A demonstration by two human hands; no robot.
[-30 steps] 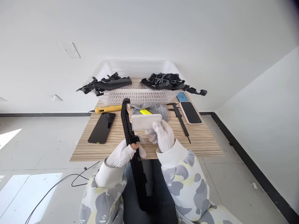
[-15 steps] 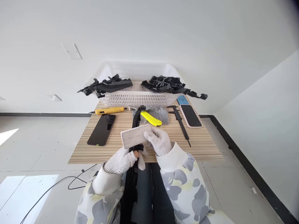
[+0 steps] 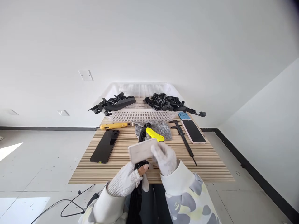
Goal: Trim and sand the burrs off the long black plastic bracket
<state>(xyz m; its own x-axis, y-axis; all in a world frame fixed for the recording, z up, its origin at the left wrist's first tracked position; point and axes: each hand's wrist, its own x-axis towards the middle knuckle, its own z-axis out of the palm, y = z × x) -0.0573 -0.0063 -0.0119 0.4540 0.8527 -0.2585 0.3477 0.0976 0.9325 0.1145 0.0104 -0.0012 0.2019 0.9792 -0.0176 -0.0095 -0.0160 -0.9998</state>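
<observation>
My left hand (image 3: 127,183), in a white knit glove with bare fingertips, is closed round a long black plastic part (image 3: 140,140) that runs from my lap up over the table. My right hand (image 3: 164,157), gloved too, grips a white rectangular block (image 3: 141,150) and holds it against the black part just above my left hand. A yellow utility knife (image 3: 154,134) lies on a grey cloth (image 3: 161,128) just beyond the block.
A white basket (image 3: 140,114) with several black plastic parts (image 3: 167,102) stands at the back of the striped table (image 3: 205,165). A black phone (image 3: 105,150), a yellow tool (image 3: 114,125), a black caliper (image 3: 185,141), a pink-cased phone (image 3: 193,131) and a blue card (image 3: 183,115) lie around. A cable (image 3: 67,205) trails on the floor.
The black part has swung from upright and left to lying lower and straighter toward the cloth. The white block has come down from above the cloth onto the part. The view has tilted up.
</observation>
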